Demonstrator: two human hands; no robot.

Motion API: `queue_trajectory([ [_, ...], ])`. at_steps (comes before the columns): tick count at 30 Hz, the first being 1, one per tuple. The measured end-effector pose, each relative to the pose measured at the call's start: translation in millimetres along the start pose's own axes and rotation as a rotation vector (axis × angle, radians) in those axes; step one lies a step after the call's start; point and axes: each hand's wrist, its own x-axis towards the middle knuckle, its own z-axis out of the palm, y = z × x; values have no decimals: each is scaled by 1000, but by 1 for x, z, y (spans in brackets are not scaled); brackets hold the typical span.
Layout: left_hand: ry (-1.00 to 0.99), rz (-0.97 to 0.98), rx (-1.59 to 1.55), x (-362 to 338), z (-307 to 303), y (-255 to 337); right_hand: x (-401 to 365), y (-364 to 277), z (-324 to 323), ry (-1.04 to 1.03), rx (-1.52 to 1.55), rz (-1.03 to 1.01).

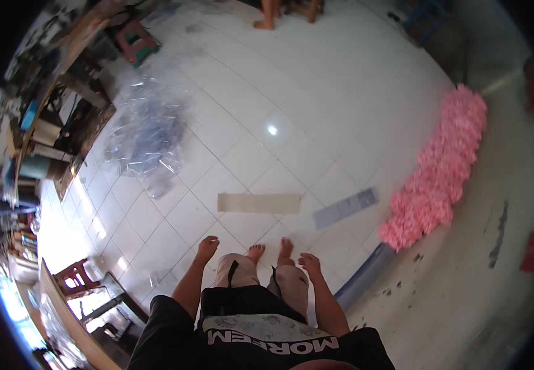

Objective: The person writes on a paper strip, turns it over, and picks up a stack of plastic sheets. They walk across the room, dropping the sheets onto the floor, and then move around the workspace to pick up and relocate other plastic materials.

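Note:
My left hand (207,248) hangs beside my left thigh with its fingers loosely apart and nothing in it. On the other side, my right hand (310,264) hangs by my right leg, fingers parted, also holding nothing. In front of my bare feet, a tan strip (258,203) lies flat on the tiled floor. A grey strip (346,208) lies at a slant just right of it. Farther right, a long heap of ruffled pink pieces (436,160) lies along the wall. A grey tube-like length (360,271) runs from its near end toward my right side.
Crumpled clear plastic (149,132) lies on the floor at left. Beyond it stand a red and green stool (136,42) and a cluttered workbench (63,68). A brown chair (77,277) is at lower left. Another person's bare foot (264,24) shows at the top.

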Motion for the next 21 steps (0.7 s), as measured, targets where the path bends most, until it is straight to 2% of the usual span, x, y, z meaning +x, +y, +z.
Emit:
queue_trajectory([
  [1, 51, -12, -44, -3, -16, -11, 7, -3, -11, 102, 226, 79],
  [3, 154, -33, -80, -16, -44, -32, 11, -4, -34, 113, 209, 104],
  [5, 230, -97, -78, -37, -64, -47, 8, -9, -51, 93, 85, 215],
  [6, 273, -113, -115, -48, -70, -59, 19, 11, -64, -11, 125, 214],
  [7, 317, -126, -155, -57, -72, -69, 15, 6, -68, 32, 46, 220],
  [8, 355, -161, -195, -70, -74, -74, 24, 15, -81, -60, 92, 256],
  [9, 390, -198, -237, -86, -72, -79, 42, 24, -93, -219, -51, 213],
  [10, 415, -241, -322, -100, -66, -85, 56, -8, -89, -239, -83, 183],
  [13, 466, -355, -486, -146, -36, -95, 47, -97, -51, -396, -472, 7],
  [15, 428, -444, -708, -168, -7, -110, 36, -140, -29, -502, -736, -91],
  [16, 452, -485, -816, -187, 5, -101, 75, -140, -21, -552, -806, -146],
  [17, 473, -508, -859, -196, 22, -104, 95, -160, 6, -285, -338, 272],
  [18, 434, -550, -848, -203, 40, -113, 99, -192, 33, -200, -485, 191],
  [20, 410, -607, -866, -216, 67, -126, 137, -239, 77, -254, -550, 94],
  [21, 392, -568, -745, -220, 74, -132, 146, -267, 102, -249, -560, 52],
])
